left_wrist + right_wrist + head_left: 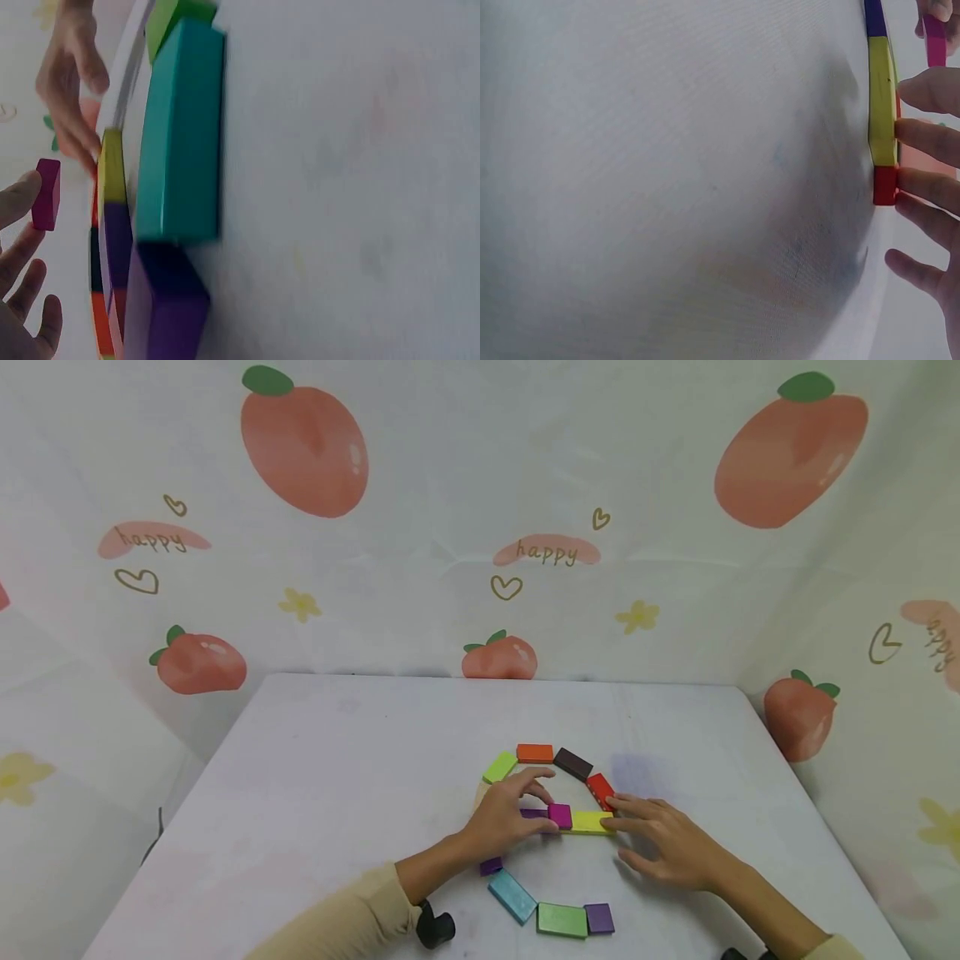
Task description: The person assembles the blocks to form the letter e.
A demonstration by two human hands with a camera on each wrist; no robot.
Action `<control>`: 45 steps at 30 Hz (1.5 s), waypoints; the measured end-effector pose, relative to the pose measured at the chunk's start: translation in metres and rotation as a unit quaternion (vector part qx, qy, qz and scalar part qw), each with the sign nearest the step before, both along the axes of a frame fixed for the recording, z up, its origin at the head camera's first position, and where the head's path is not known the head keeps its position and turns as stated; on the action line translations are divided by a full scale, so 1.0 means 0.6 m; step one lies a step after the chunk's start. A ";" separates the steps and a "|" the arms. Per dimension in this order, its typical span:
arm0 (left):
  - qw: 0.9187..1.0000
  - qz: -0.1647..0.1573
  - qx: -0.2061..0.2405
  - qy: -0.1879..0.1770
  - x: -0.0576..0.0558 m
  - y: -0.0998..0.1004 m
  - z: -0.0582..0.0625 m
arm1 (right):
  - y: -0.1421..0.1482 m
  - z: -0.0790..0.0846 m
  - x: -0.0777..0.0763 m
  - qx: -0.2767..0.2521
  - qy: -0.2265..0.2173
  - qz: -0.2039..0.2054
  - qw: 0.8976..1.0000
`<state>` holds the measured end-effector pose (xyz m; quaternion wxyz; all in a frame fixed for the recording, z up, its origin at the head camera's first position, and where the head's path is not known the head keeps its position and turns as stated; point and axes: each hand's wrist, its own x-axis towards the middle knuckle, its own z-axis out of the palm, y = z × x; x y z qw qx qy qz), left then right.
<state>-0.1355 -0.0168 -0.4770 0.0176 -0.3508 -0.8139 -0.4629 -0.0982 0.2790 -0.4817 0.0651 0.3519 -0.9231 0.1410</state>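
Observation:
My left hand (498,818) pinches a small magenta block (559,816) between thumb and finger. In the left wrist view the magenta block (46,195) appears raised above the row of blocks. Below it in the head view lie a purple block (533,813) and a yellow block (589,823), end to end. My right hand (667,847) has its fingers extended at the right end of the yellow block. In the right wrist view its fingertips rest at the yellow block (882,97) and a red block (885,185).
Blocks curve around the crossbar: dark brown (573,763), orange (535,753) and lime (499,767) above, then dark purple (491,866), blue (513,896), green (562,921) and purple (599,918) below. The white table (360,760) meets a fruit-printed curtain (420,527).

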 end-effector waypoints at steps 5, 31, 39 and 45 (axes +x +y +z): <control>1.000 -0.015 -0.004 0.003 0.027 0.026 0.002 | 0.001 -0.001 -0.001 0.002 0.016 0.004 1.000; 0.990 -0.050 -0.109 -0.070 0.117 0.109 -0.011 | 0.003 -0.003 0.000 -0.012 0.034 0.011 0.999; 0.986 -0.063 -0.142 -0.053 0.120 0.114 -0.017 | 0.003 -0.004 0.000 -0.009 0.032 0.008 0.999; 0.982 -0.096 -0.159 -0.026 0.117 0.112 -0.021 | 0.004 -0.005 0.000 -0.012 0.042 0.013 0.999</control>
